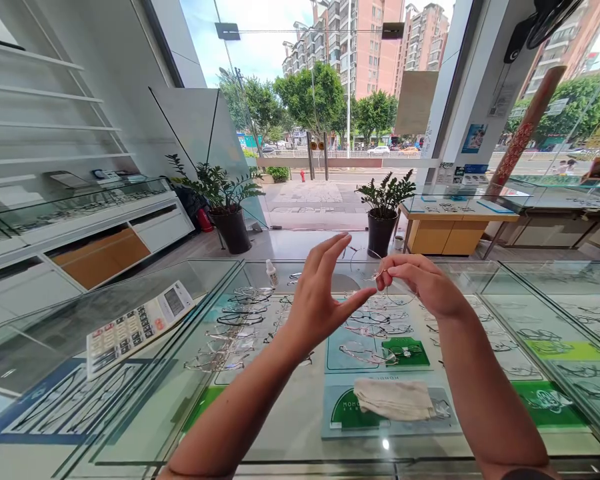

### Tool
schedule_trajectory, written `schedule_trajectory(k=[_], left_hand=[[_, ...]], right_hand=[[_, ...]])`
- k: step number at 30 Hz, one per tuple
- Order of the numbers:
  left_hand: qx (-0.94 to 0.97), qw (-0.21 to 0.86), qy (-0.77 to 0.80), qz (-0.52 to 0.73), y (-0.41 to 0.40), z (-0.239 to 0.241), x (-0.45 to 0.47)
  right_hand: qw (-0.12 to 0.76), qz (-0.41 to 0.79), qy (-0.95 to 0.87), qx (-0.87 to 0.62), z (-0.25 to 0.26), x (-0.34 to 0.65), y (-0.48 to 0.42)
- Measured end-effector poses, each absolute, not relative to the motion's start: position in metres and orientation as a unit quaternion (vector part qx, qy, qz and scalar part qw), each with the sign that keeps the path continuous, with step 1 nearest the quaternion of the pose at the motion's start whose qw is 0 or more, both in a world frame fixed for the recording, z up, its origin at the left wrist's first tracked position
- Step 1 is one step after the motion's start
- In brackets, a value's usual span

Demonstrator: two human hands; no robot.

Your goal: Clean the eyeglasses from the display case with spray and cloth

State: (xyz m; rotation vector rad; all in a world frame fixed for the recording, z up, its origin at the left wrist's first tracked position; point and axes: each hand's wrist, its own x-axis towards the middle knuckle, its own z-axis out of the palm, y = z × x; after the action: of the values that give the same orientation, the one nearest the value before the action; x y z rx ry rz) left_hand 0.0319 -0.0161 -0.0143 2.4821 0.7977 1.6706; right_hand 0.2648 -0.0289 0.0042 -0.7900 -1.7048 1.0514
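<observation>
Above the glass counter, my right hand [423, 281] pinches a thin-rimmed pair of eyeglasses [365, 252] near the middle of the frame. The fine wire rims show on both sides of my fingertips. My left hand [317, 293] is held up to the left of the eyeglasses, with thumb and fingers spread wide and nothing between them. Its thumb tip comes close to my right fingertips; whether they touch I cannot tell. Below the hands, a folded beige cloth [395, 399] lies on the counter beside a green card [347, 410].
Rows of eyeglasses [243, 310] fill the glass display counter [275, 460]. A calculator [140, 330] rests on its left side, and a small spray bottle [271, 273] stands at the far edge. Beyond are two potted plants [233, 230], a wooden cabinet [450, 235] and glass doors.
</observation>
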Motion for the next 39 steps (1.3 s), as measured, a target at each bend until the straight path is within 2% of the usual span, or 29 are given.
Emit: schedule_trajectory(k=[5, 9, 16, 26, 39], left_hand=[[0.795, 0.008, 0.256, 0.550, -0.011, -0.018, 0.033], [0.785, -0.029, 0.251, 0.565, -0.007, -0.019, 0.031], [0.708, -0.080, 0.293, 0.638, 0.009, -0.017, 0.019], [0.641, 0.041, 0.325, 0.694, 0.018, -0.012, 0.010], [0.645, 0.028, 0.339, 0.684, 0.011, -0.016, 0.017]], right_hand=[[0.457, 0.427, -0.710, -0.323, 0.005, 0.265, -0.030], [0.468, 0.381, -0.720, -0.341, 0.006, 0.265, -0.032], [0.628, 0.205, -0.652, -0.371, 0.001, 0.273, -0.027], [0.571, 0.014, -0.691, -0.443, -0.010, 0.244, -0.032], [0.576, -0.027, -0.698, -0.425, -0.010, 0.240, -0.032]])
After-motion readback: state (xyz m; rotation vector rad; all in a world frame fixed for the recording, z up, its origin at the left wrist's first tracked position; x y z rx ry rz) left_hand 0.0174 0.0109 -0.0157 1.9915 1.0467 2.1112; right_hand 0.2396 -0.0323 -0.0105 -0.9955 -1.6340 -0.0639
